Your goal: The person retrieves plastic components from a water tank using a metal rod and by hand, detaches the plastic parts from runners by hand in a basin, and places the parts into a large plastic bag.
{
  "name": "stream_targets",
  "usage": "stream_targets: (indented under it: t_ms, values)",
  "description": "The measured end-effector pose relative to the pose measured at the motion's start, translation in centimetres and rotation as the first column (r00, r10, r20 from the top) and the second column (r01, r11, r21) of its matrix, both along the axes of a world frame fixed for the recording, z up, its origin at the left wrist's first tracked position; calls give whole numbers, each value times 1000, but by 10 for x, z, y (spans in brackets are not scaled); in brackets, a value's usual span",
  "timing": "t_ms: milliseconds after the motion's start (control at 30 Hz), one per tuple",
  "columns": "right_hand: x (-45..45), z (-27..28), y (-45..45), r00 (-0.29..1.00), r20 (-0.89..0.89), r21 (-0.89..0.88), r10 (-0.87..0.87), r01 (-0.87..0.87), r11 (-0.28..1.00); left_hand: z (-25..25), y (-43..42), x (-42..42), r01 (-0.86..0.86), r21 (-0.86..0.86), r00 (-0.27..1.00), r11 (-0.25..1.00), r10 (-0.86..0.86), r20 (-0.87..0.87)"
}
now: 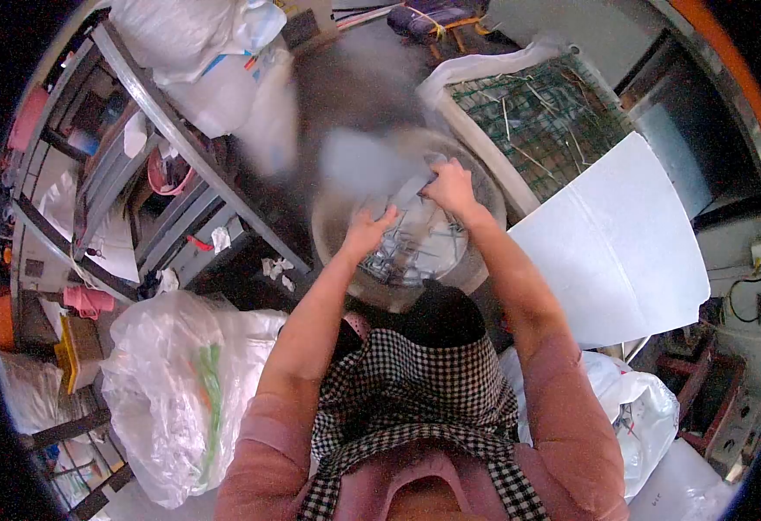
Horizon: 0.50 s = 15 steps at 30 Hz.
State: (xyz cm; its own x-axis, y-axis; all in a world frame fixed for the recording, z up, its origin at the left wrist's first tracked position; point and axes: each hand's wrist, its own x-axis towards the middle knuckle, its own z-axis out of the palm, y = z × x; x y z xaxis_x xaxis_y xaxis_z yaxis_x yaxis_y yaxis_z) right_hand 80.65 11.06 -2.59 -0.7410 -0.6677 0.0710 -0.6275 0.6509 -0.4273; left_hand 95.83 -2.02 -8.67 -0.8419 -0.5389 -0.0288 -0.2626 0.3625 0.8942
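A round, pale basin (327, 227) stands in front of my knees. Inside it lies a heap of thin, greenish-grey metal-looking pieces (402, 256) over something whitish. My left hand (370, 233) is over the left part of the heap, fingers stretched and apart. Over the basin's right side, my right hand (452, 189) has its fingers pinched together at a small grey piece (413, 186) whose kind I cannot make out. A pale blurred patch hides the far part of the basin.
A white-edged crate (519, 187) with green mesh and thin sticks stands beyond on the right, behind a large white sheet (615, 252). A grey metal rack (181, 139) fills the left. Clear plastic bags (168, 382) and white bags (606, 391) flank me.
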Motion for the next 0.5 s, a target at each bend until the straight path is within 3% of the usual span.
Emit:
stream_targets:
  t_ms: [33,100,133,167,200,233,267,300,333,367,400,433,467,500]
  values:
    - [-8,-13,0,999,52,-102,-7,12,995,17,3,0,2,-2,1000,1000,-3,-6]
    - [-14,-31,0,995,104,-200,-6,27,979,45,10,3,22,346,999,938,-6,-47]
    - [-12,-32,-1,985,168,-358,45,19,933,29,8,0,23,347,999,938,-5,-51]
    - [-11,-32,-1,969,220,-507,107,20,861,3,5,-5,-31,78,992,996,40,-122]
    - [-4,-27,-1,970,217,-508,111,15,861,-3,4,-7,-63,-57,985,996,53,-165]
    - [8,-17,1,998,60,-556,-27,56,829,0,6,-8,-111,-192,976,975,71,-205]
    - [22,-7,2,981,-89,-609,-173,84,789,2,7,-8,-140,-159,966,977,100,-238]
    - [36,0,3,982,-94,-609,-166,75,789,18,11,-6,-159,-141,959,977,119,-257]
    - [49,6,5,981,36,-585,-189,174,792,34,16,-5,-177,-123,951,976,138,-275]
    - [57,9,3,963,164,-546,-212,268,794,58,22,-3,-183,117,965,976,201,-168]
    - [61,8,-4,966,160,-547,-203,258,796,69,26,-2,-203,348,971,915,233,-48]
    - [66,6,-11,845,533,-532,38,300,792,65,29,-3,-209,347,970,914,240,-48]
    - [70,6,-16,545,794,-500,270,334,799,55,31,-4,-173,215,979,961,191,-67]
    - [71,8,-17,546,792,-503,274,330,799,52,32,-4,-133,77,987,988,139,-81]
